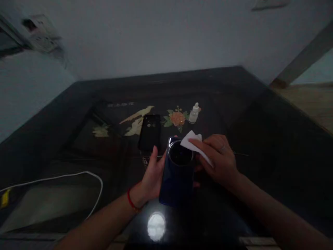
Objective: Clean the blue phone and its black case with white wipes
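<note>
My left hand (153, 177) grips a dark blue phone (174, 180) from its left side, back facing up, with a round camera ring near the top. My right hand (220, 159) pinches a small white wipe (193, 144) and presses it against the upper right edge of the camera ring. A red string band sits on my left wrist. Both hands hover just above a dark glossy table (260, 139).
A black phone case (150, 133) lies flat behind the phone. A small clear dropper bottle (194, 113) stands by a painted flower. A white cable (78, 175) loops at the left. A lamp glare shows on the table's near edge.
</note>
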Action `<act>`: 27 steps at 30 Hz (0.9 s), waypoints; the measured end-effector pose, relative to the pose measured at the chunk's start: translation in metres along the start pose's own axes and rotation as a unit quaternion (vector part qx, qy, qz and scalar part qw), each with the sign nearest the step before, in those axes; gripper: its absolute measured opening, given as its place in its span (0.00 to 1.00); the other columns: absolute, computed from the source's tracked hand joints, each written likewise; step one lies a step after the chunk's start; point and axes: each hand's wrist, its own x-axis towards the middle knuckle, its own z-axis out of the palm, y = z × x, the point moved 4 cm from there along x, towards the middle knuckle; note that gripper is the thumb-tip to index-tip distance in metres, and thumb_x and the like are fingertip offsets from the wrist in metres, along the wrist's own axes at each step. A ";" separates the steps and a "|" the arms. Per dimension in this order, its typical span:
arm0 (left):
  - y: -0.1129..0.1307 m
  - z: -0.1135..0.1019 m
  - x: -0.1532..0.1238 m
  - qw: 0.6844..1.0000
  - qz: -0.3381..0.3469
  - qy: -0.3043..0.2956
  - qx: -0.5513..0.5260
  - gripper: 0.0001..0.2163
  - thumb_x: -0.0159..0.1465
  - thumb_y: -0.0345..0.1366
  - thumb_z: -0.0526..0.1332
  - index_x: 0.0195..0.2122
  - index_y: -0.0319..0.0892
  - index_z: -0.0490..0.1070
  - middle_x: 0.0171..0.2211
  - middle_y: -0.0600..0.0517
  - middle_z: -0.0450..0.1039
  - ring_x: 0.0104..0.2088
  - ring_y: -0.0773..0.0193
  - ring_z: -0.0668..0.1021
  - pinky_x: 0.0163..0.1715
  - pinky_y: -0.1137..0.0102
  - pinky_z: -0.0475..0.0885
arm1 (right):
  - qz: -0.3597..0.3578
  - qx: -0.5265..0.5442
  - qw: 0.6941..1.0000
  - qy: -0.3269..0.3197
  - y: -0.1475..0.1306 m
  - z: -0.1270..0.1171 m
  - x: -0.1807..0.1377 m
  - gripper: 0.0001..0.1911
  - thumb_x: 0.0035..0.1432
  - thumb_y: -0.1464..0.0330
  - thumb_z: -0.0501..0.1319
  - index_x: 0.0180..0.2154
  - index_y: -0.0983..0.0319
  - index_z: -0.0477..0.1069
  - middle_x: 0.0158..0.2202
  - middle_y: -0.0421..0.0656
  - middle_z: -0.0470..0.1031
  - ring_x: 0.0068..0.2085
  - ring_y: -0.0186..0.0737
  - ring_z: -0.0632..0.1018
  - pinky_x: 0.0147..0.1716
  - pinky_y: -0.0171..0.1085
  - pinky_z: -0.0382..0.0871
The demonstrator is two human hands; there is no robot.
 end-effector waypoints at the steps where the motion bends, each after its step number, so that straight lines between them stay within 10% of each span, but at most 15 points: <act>1: -0.005 -0.003 0.000 1.000 -0.017 0.009 0.000 0.31 0.64 0.60 0.38 0.62 0.52 0.58 0.55 0.45 0.70 0.53 0.46 0.73 0.52 0.46 0.61 | -0.017 -0.001 1.000 -0.003 -0.008 0.003 0.000 0.14 0.66 0.70 0.51 0.48 0.70 0.70 0.31 0.46 0.70 0.34 0.41 0.69 0.37 0.42 0.63; 8: -0.009 -0.014 0.002 0.998 -0.004 0.065 0.000 0.31 0.64 0.59 0.43 0.62 0.47 0.59 0.49 0.45 0.74 0.49 0.51 0.75 0.54 0.56 0.61 | -0.150 0.035 0.987 -0.044 -0.033 0.010 -0.003 0.12 0.65 0.73 0.51 0.42 0.66 0.73 0.30 0.41 0.73 0.32 0.36 0.69 0.42 0.41 0.62; 15: -0.006 -0.008 0.003 0.999 -0.002 0.054 -0.004 0.30 0.65 0.58 0.39 0.64 0.53 0.54 0.53 0.48 0.72 0.51 0.53 0.75 0.54 0.53 0.61 | -0.021 -0.018 1.000 -0.013 -0.001 0.010 0.001 0.14 0.65 0.70 0.52 0.47 0.68 0.71 0.31 0.45 0.72 0.34 0.40 0.69 0.38 0.41 0.63; 22: -0.010 -0.013 0.005 0.996 0.013 0.084 -0.004 0.30 0.65 0.58 0.43 0.63 0.47 0.58 0.50 0.45 0.74 0.50 0.51 0.75 0.55 0.56 0.62 | -0.148 0.024 0.988 -0.041 -0.034 0.013 0.000 0.11 0.64 0.74 0.53 0.41 0.67 0.74 0.30 0.42 0.74 0.32 0.37 0.69 0.42 0.40 0.63; 27: 0.001 -0.011 0.003 0.995 0.024 0.092 -0.011 0.31 0.65 0.59 0.39 0.64 0.50 0.56 0.54 0.45 0.71 0.54 0.49 0.73 0.55 0.52 0.60 | -0.158 0.025 0.987 -0.036 -0.007 0.001 -0.003 0.11 0.63 0.70 0.53 0.40 0.65 0.73 0.29 0.42 0.73 0.32 0.38 0.69 0.39 0.42 0.65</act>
